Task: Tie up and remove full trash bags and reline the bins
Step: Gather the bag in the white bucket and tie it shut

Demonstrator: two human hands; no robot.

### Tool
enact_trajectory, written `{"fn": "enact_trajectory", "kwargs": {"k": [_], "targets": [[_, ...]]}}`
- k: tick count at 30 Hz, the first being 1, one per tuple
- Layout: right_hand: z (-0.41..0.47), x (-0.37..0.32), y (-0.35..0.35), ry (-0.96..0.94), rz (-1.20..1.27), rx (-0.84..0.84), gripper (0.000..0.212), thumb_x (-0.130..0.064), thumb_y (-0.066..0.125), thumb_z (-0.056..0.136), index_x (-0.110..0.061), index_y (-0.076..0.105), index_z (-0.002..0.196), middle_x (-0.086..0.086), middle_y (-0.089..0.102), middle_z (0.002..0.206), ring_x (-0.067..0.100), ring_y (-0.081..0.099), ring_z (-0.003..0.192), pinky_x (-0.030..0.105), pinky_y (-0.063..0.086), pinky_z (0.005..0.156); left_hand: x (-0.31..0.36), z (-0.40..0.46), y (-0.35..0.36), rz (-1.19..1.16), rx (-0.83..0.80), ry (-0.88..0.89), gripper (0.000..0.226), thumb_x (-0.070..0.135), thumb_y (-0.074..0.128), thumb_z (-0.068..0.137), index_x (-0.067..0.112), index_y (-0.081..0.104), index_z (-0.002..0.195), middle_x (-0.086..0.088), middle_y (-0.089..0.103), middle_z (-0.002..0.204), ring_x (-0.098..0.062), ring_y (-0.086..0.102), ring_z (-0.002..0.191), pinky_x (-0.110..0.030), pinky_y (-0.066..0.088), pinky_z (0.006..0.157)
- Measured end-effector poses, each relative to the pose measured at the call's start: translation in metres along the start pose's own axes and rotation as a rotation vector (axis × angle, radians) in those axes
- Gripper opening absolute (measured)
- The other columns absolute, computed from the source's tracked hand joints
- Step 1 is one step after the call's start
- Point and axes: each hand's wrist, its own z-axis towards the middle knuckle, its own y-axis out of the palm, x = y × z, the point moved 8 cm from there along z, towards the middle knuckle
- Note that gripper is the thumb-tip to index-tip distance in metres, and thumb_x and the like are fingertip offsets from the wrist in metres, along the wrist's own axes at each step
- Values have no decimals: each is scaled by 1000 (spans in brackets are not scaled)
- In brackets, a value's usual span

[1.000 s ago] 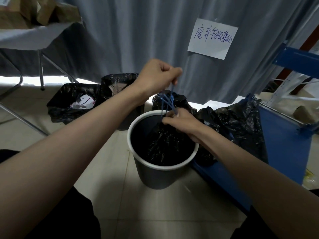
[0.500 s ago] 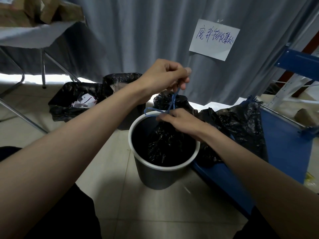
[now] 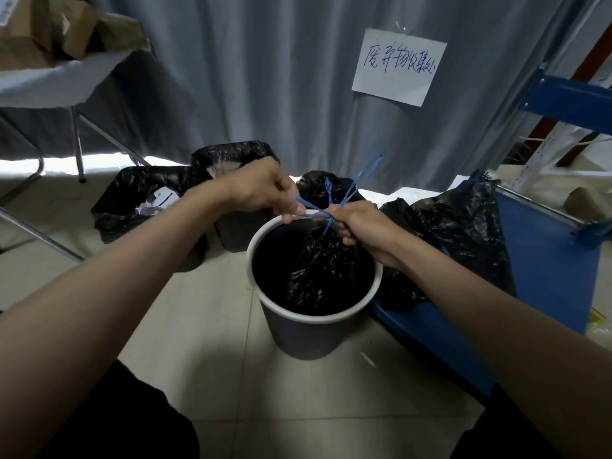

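Observation:
A dark round bin with a white rim [image 3: 261, 293] stands on the tiled floor in front of me. Inside it sits a black trash bag [image 3: 321, 270], gathered at the neck. Blue drawstrings [image 3: 351, 190] come out of the neck and cross above the bin. My left hand [image 3: 261, 190] pinches one blue string at the bin's far left rim. My right hand [image 3: 361, 223] grips the bag's neck and the other string over the far right of the bin.
Two bins lined with black bags stand behind, one with paper waste [image 3: 139, 197] and one [image 3: 231, 154] further back. Tied black bags [image 3: 457, 233] lean against a blue rack [image 3: 543, 260] on the right. A folding table [image 3: 49, 81] stands at the left, a grey curtain with a paper sign [image 3: 399, 66] behind.
My left hand has come down from above the bin to rim level and pulled its string out to the left. The right hand stays at the bag's neck.

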Motion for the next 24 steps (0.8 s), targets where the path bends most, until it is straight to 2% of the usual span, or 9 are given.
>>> {"fn": "enact_trajectory", "kwargs": {"k": [2, 7, 11, 14, 16, 17, 19, 21, 24], "targets": [[1, 1, -7, -19, 9, 55, 26, -17, 56, 100, 2, 73, 94, -2, 50, 62, 5, 41, 50, 16, 36, 47, -3, -8, -9, -15, -21, -30, 13, 22, 79, 80, 11, 76, 73, -3, 73, 68, -9, 58, 68, -22, 46, 70], [-1, -2, -12, -61, 150, 74, 13, -7, 69, 89, 1, 73, 80, 1, 72, 67, 8, 61, 54, 17, 54, 59, -22, -17, -24, 105, -58, -145, 8, 22, 80, 78, 15, 77, 75, 1, 74, 69, -7, 61, 67, -16, 47, 68], [-5, 1, -11, -24, 197, 60, 5, -4, 70, 88, 0, 72, 89, 8, 72, 71, 9, 65, 55, 14, 48, 51, -36, -17, -25, 290, -95, -229, 7, 23, 80, 77, 17, 78, 73, 7, 73, 66, -9, 65, 68, -15, 47, 67], [-5, 1, -11, -7, 115, 65, 3, -8, 71, 88, -5, 72, 87, 6, 73, 70, 8, 66, 56, 12, 46, 50, -48, -16, -9, 461, -192, -319, 8, 22, 81, 75, 16, 78, 78, 3, 75, 73, -14, 69, 76, -27, 53, 78], [-4, 1, -12, -12, 81, 69, 4, -8, 71, 88, -4, 72, 88, 6, 72, 69, 8, 65, 55, 13, 47, 49, -45, -9, -3, 586, -170, -297, 30, 29, 85, 69, 17, 74, 94, -3, 74, 95, -19, 65, 86, -28, 50, 78], [-4, 1, -13, -15, 72, 71, 5, -7, 71, 88, -2, 72, 88, 7, 72, 70, 8, 65, 55, 13, 48, 49, -38, -6, 4, 578, -155, -257, 51, 34, 87, 67, 18, 68, 112, -3, 70, 108, -20, 62, 94, -28, 48, 82], [-4, 2, -14, -18, 52, 73, 6, -5, 70, 88, 2, 71, 90, 10, 70, 71, 9, 64, 54, 14, 50, 51, -18, 2, 22, 387, -124, -142, 81, 41, 87, 66, 18, 51, 136, 1, 63, 121, -18, 58, 107, -29, 47, 93], [-4, 1, -13, -33, 18, 76, 12, -2, 70, 87, 8, 71, 93, 10, 69, 70, 9, 63, 54, 15, 52, 52, 1, 9, 40, 174, -86, -42, 70, 41, 83, 71, 17, 55, 131, 5, 66, 110, -10, 62, 98, -23, 48, 89], [-3, -1, -11, -74, -42, 84, 11, -2, 72, 85, 7, 72, 92, 3, 70, 71, 10, 61, 54, 17, 52, 52, 9, 17, 59, 54, -57, 9, 32, 32, 79, 80, 14, 69, 104, 10, 65, 83, 0, 58, 71, -10, 45, 67]]}}
